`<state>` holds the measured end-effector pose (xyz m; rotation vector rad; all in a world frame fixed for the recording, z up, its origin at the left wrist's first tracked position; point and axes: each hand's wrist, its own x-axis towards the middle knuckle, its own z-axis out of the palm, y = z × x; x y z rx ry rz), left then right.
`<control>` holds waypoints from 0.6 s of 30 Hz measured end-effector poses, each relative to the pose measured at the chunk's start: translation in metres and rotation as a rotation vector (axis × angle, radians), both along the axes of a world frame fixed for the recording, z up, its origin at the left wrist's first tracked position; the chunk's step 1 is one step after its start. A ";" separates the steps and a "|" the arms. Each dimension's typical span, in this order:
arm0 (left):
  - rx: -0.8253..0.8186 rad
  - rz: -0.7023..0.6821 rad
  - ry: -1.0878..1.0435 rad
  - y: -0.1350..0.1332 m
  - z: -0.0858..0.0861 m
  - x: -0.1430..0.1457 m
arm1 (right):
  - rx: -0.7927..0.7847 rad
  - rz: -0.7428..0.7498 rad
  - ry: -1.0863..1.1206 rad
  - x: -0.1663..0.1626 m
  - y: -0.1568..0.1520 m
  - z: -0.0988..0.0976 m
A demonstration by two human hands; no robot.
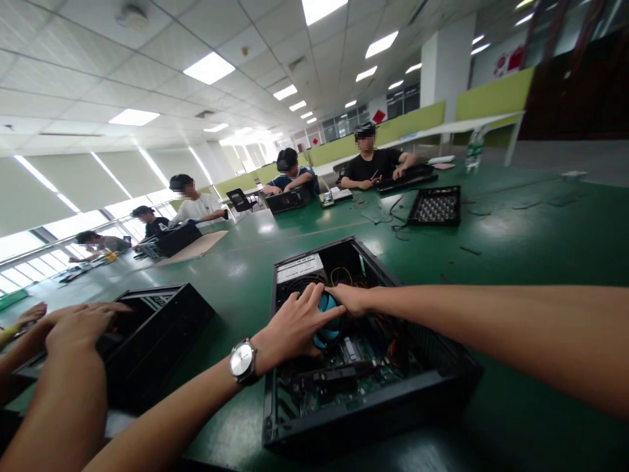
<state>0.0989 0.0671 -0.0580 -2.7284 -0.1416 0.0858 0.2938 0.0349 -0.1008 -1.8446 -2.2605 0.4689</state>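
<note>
An open black computer case (363, 406) lies on the green table (515, 249) in front of me, its green board and cables showing. Both my hands reach inside it. My left hand (295, 324), with a silver watch on the wrist, rests fingers spread over a round blue cooling fan (328, 334). My right hand (354, 299) comes in from the right and touches the fan's far edge, its fingers mostly hidden behind the left hand. A power supply with a white label (299, 269) sits at the case's back left.
To my left, another person's hands (73, 324) work in a second black case (157, 328). Several people sit along the far side with more cases. A black perforated panel (436, 206) and loose cables lie beyond my case. A water bottle (474, 149) stands far right.
</note>
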 end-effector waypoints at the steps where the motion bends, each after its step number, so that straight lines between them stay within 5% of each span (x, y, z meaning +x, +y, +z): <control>1: -0.004 0.001 -0.007 0.000 -0.001 0.000 | 0.000 0.009 -0.006 0.000 0.000 0.001; 5: -0.030 -0.013 -0.015 0.003 0.000 0.002 | -0.020 -0.029 -0.098 0.002 0.003 0.015; 10: -0.093 -0.049 0.065 0.017 0.009 0.010 | 0.003 -0.090 -0.244 0.000 -0.006 0.060; 18: -0.211 -0.195 0.163 0.034 0.023 0.024 | 0.174 -0.040 -0.329 0.012 -0.077 0.132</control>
